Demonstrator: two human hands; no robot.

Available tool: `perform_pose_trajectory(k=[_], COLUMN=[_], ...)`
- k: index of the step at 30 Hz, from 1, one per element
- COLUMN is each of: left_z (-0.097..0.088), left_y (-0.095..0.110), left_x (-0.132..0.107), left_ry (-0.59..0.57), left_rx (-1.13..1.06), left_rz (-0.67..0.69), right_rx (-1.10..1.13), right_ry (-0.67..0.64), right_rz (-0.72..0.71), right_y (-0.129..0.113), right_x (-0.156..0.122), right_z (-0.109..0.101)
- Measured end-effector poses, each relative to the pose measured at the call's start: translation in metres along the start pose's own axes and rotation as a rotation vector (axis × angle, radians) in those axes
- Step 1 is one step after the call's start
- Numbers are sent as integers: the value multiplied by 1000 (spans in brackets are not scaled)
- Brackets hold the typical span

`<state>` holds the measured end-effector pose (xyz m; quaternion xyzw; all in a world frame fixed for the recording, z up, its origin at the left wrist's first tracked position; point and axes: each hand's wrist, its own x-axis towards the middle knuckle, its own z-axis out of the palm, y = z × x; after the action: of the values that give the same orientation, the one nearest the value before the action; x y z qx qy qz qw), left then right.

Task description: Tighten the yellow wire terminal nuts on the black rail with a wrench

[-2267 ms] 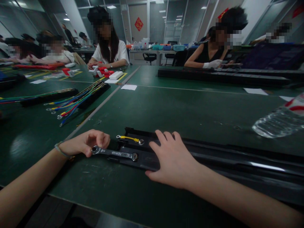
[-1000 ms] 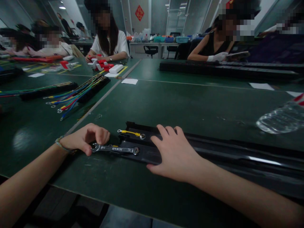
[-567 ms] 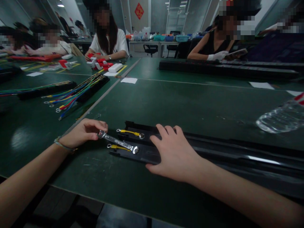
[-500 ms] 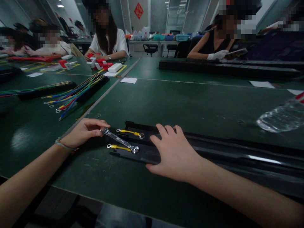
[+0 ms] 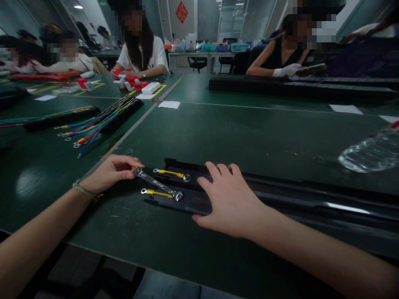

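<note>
My left hand (image 5: 116, 168) pinches one end of a shiny combination wrench (image 5: 157, 184) between thumb and fingers. The wrench's other end sits around the nut at the near yellow wire lead (image 5: 158, 193). A second yellow lead (image 5: 170, 172), with a ring terminal at its outer end, is fastened by a nut farther back. Both leads lie at the left end of a long black channel (image 5: 280, 193). My right hand (image 5: 226, 197) spans that channel from above, thumb on the near edge and fingers over the far side. Its palm hides part of the channel.
Bundles of coloured wires with ring terminals (image 5: 102, 124) lie at the left on the green table (image 5: 218, 128). A clear plastic bottle (image 5: 368, 151) lies at the right. Another black bar (image 5: 280, 86) is across the table, where co-workers sit.
Almost nothing differs. Both hands and the wrench hold their places, with only a very slight shift of the view.
</note>
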<state>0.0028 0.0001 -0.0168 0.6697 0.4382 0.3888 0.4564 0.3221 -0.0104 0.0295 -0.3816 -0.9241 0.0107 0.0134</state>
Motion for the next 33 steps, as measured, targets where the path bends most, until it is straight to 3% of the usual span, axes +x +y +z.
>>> perform_pose_trajectory(k=[11, 20, 23, 33], left_z=[10, 11, 11, 4], left_y=[10, 18, 19, 6], left_x=[4, 3, 2, 2], left_ry=[-246, -494, -481, -220], left_rx=[-221, -221, -227, -178], left_rz=[77, 42, 28, -9], right_rx=[18, 19, 11, -31], right_ry=[2, -7, 9, -37], right_rz=[-4, 1, -10, 5], right_y=[1, 1, 2, 1], right_x=[0, 1, 1, 1], right_z=[-1, 1, 2, 0])
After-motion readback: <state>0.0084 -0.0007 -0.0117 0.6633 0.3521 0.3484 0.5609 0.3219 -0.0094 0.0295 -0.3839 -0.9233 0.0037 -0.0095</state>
